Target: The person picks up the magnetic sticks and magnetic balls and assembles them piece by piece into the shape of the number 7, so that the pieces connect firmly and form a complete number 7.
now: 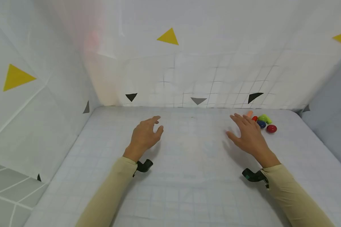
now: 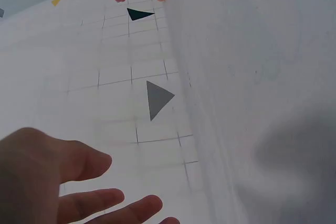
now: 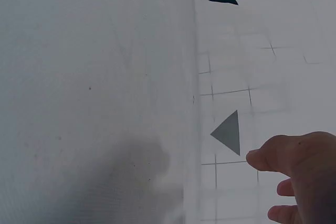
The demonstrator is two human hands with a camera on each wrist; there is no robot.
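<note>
My left hand (image 1: pixel 145 134) hovers over the left half of the table with its fingers loosely extended and nothing in it. On the other side, my right hand (image 1: pixel 248 135) is also raised with spread, relaxed fingers, holding nothing. Just beyond and to the right of it lies a small group: a dark red oval object (image 1: pixel 271 129), a dark blue round object (image 1: pixel 261 124), a lime-green object (image 1: pixel 265 118), a bright red piece (image 1: pixel 254 118) and an orange-pink piece (image 1: pixel 249 114). The right fingers partly overlap this group in the head view.
A white, faintly gridded sheet covers the table (image 1: pixel 187 189). Pale walls stand at the back (image 1: pixel 230 47), left (image 1: pixel 45 110) and right, marked with yellow, black and grey triangles. Dark wrist camera mounts (image 1: pixel 144 165) stick out below both hands.
</note>
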